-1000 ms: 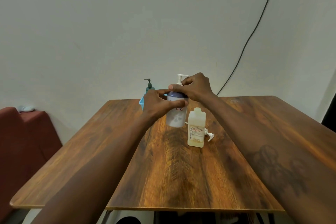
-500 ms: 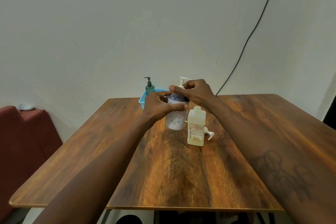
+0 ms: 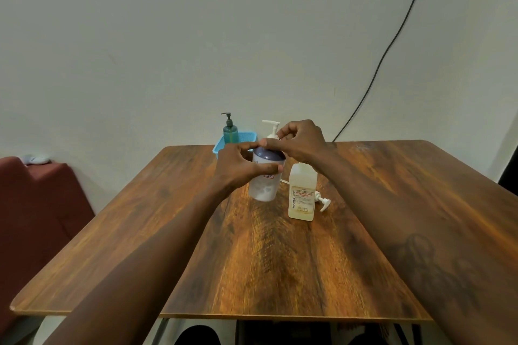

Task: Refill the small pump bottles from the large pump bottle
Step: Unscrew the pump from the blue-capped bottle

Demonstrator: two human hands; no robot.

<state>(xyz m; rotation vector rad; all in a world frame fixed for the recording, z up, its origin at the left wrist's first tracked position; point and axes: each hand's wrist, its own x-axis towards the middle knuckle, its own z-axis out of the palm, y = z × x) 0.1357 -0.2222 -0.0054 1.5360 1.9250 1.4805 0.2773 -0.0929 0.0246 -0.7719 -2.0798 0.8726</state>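
Both forearms reach across the wooden worktop (image 3: 266, 260) toward its middle. Nearest stands the small yellowish bottle (image 3: 302, 194), upright and uncapped, its label facing the camera. Just behind and to its right, a loose white pump (image 3: 322, 201) lies on its side, nozzle toward the right. Left of that bottle, the large pump bottle (image 3: 266, 179) stands upright, long axis vertical, its white spout pointing left. The left hand (image 3: 241, 166) is wrapped around its body; the right hand (image 3: 300, 140) pinches the pump neck at the dark collar. Farther back, a green pump bottle (image 3: 230, 131) stands upright in a blue basket (image 3: 246, 137) by the wall.
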